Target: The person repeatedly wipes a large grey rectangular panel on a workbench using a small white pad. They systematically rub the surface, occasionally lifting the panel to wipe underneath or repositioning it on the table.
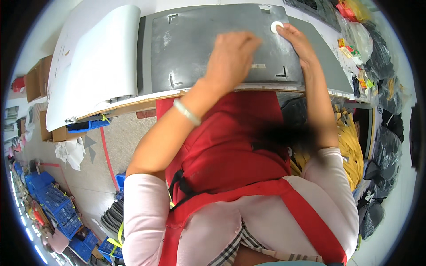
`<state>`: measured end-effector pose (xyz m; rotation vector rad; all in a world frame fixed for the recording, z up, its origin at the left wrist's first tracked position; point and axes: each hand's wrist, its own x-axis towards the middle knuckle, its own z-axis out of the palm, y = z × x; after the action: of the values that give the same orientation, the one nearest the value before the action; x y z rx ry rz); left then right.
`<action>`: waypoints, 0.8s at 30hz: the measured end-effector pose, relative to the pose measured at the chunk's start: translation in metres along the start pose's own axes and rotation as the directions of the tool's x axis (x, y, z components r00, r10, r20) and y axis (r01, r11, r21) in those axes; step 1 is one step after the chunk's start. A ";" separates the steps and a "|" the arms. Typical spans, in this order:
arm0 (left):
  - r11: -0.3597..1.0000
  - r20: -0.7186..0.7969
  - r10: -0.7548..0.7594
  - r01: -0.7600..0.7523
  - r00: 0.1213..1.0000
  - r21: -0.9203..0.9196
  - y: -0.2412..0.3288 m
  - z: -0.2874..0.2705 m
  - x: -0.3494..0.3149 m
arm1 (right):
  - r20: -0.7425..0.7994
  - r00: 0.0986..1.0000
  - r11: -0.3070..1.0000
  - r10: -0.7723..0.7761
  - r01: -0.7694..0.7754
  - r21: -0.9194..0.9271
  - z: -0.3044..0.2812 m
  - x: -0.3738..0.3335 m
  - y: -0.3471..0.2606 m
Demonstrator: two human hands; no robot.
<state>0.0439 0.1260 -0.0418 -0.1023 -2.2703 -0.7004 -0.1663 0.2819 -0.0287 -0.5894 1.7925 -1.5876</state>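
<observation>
A dark grey board [199,48] with white smudges and black corner marks lies on the worktable. Over its middle is my left hand [233,60], slightly blurred, with the fingers curled closed. Whatever those fingers hold, if anything, is hidden. Near the board's far right corner, my right hand [299,42] pinches a small round white disc [277,27] between thumb and fingers, against or just above the surface. A short pale strip [258,66] is on the board near its front edge, between the two hands.
To the left, a large white sheet [102,53] with a rolled edge covers the table. Plastic-wrapped dark bundles [377,57] line the right side. Yellow cloth [349,146] hangs below the table at right. Blue crates [55,199] and a cardboard box [37,80] stand at left.
</observation>
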 end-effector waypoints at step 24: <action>0.995 0.441 -0.100 0.078 0.892 0.068 0.016 -0.057 -0.029 | -0.099 0.994 0.938 -0.042 0.074 0.339 -0.004 0.013 0.023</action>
<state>0.1051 0.1141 -0.0219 -0.1486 -2.7449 -0.7253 -0.1754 0.2789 -0.0530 -0.4131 1.5199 -1.9396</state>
